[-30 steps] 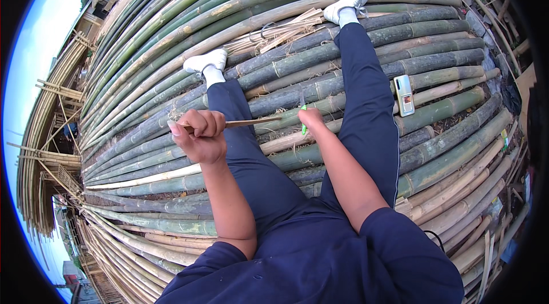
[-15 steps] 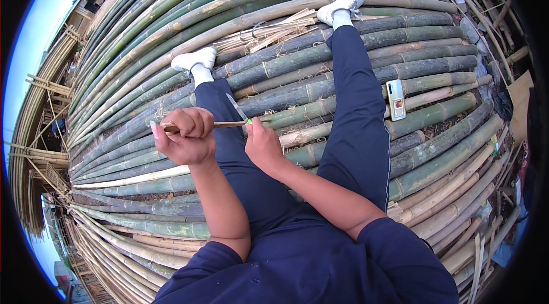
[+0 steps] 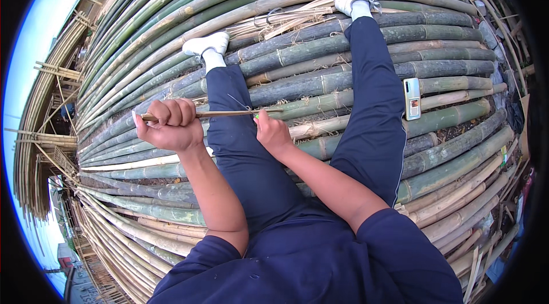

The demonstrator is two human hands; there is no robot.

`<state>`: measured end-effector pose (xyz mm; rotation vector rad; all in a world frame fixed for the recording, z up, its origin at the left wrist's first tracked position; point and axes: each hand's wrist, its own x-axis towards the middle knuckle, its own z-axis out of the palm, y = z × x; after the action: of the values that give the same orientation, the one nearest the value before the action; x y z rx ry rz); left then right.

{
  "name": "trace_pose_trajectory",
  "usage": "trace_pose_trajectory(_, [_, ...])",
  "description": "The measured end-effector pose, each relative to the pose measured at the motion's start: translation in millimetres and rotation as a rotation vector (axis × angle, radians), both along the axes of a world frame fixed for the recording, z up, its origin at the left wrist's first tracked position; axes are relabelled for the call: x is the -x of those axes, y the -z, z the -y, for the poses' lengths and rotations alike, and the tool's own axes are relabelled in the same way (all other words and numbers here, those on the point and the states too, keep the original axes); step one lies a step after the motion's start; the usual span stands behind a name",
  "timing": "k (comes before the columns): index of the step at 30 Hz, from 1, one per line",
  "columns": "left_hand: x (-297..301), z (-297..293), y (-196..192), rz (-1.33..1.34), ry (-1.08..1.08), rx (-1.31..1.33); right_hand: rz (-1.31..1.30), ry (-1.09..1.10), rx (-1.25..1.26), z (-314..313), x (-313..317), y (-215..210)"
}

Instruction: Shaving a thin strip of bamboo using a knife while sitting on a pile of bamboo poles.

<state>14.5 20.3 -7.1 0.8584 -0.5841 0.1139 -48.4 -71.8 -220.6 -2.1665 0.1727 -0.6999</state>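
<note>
Gripping a thin bamboo strip point(image 3: 223, 114) in closed left hand point(image 3: 171, 124), extending rightward past right hand point(image 3: 273, 134). Holding green-handled knife point(image 3: 237, 102) in right hand, now farther from left hand than half a second ago; apparently drawing along the strip.

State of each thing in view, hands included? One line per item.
Left hand: closed around the stick
Right hand: closed on the knife
Stick: held crosswise, one end past the right hand
Knife: blade exposed; contact with stick unclear
Phone: lying on poles, back up
Poles: lying side by side
Strips: loose pile on poles
Shoes: worn
</note>
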Motion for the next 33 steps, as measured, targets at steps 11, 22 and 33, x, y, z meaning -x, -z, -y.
trace_pose_trajectory(11, [-9,4,-8,-0.111,-0.142,-0.052,-0.294,-0.015,0.098,10,-8,-9])
trace_pose_trajectory(22, [-1,25,-7,-0.088,-0.074,-0.090,-0.428,-0.125,0.039,30,-4,-20])
trace_pose_trajectory(33, [8,15,-4,-0.045,-0.051,-0.051,-0.426,-0.191,0.149,31,-5,-13])
